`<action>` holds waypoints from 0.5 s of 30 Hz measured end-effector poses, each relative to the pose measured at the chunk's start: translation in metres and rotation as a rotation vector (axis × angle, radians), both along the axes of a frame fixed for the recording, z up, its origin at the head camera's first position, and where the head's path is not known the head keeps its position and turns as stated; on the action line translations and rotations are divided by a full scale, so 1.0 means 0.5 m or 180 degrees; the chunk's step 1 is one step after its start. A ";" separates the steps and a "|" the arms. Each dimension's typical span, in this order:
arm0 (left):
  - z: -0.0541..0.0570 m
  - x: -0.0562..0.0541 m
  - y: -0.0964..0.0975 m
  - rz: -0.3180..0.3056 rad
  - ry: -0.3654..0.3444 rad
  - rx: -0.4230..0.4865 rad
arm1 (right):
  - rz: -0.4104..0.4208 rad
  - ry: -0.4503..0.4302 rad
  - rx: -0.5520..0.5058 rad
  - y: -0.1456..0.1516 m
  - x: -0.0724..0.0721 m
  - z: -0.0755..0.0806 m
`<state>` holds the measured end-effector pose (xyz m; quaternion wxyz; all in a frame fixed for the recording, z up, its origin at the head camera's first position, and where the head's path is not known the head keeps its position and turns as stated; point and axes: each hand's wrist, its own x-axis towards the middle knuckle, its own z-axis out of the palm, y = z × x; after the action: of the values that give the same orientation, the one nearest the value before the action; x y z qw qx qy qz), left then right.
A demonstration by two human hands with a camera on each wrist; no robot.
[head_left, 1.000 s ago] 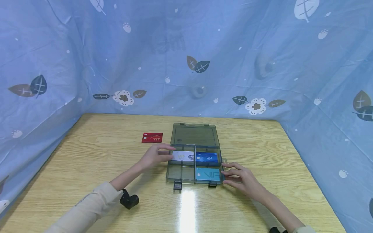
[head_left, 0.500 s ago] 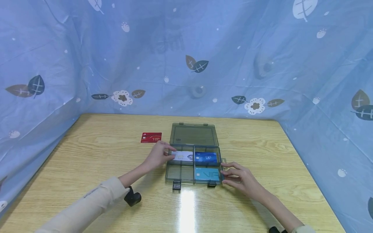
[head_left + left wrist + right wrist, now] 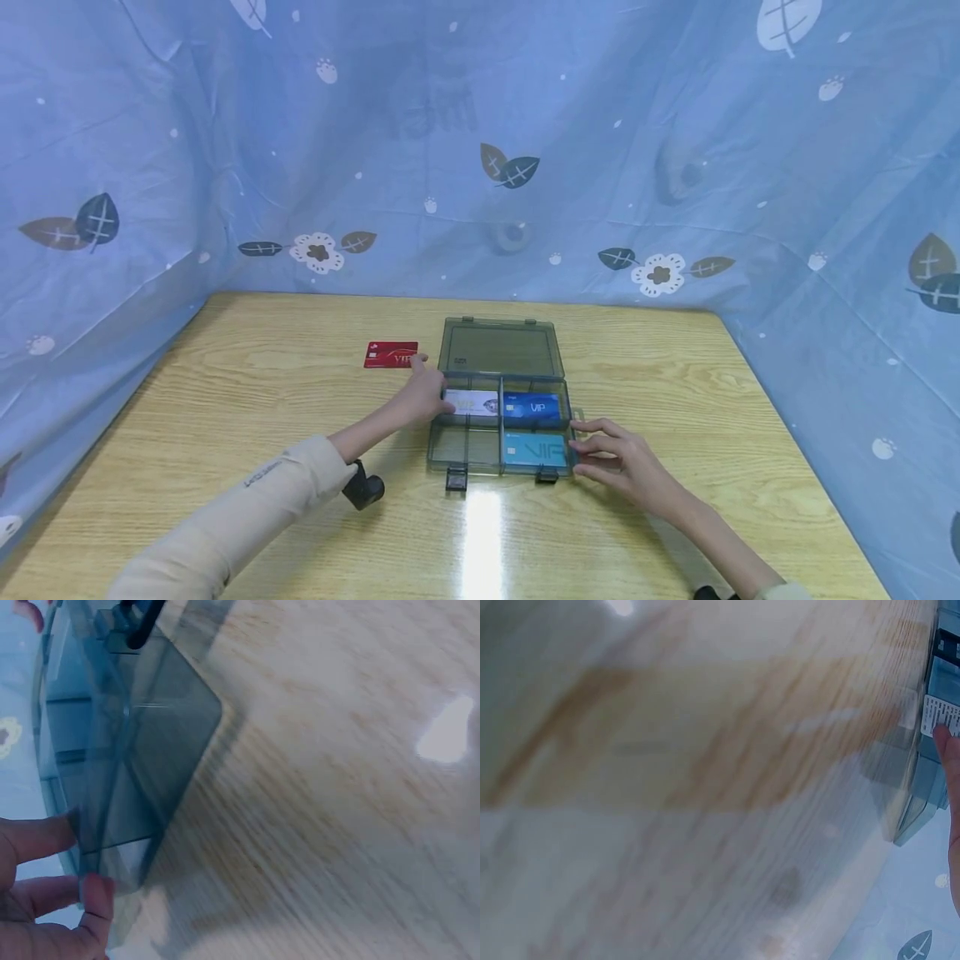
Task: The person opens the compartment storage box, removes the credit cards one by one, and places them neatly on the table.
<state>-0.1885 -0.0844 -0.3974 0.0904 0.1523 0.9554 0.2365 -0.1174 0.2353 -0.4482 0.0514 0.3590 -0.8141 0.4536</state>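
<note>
smoky clear plastic divided box (image 3: 467, 448), lid open | holds white (image 3: 472, 403), dark blue (image 3: 534, 407), light blue VIP cards (image 3: 536, 451) | left hand (image 3: 422, 398) fingers relaxed on box edge | right hand (image 3: 622, 463) fingers spread, touching box side

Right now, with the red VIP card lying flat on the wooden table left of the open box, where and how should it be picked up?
Probably by its short near-right edge, coming from the box side. The red VIP card lies flat on the wooden table, so there is no raised face to grip. The left hand is nearest that edge. Sliding a fingertip under the edge and pinching thumb-on-top looks easiest. The right hand rests at the smoky transparent compartment box.
</note>
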 end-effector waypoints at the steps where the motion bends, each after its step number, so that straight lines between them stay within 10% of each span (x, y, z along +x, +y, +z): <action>1: 0.002 -0.001 0.003 -0.0012 -0.0013 -0.0083 | 0.0003 0.0002 0.0000 0.000 0.000 0.000; 15: 0.007 -0.007 0.011 0.0036 -0.0325 -0.0014 | 0.0041 0.0046 -0.0043 0.001 -0.002 -0.002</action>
<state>-0.1922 -0.0791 -0.3936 0.1380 0.1344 0.9509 0.2424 -0.1185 0.2360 -0.4491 0.0568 0.3671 -0.8083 0.4568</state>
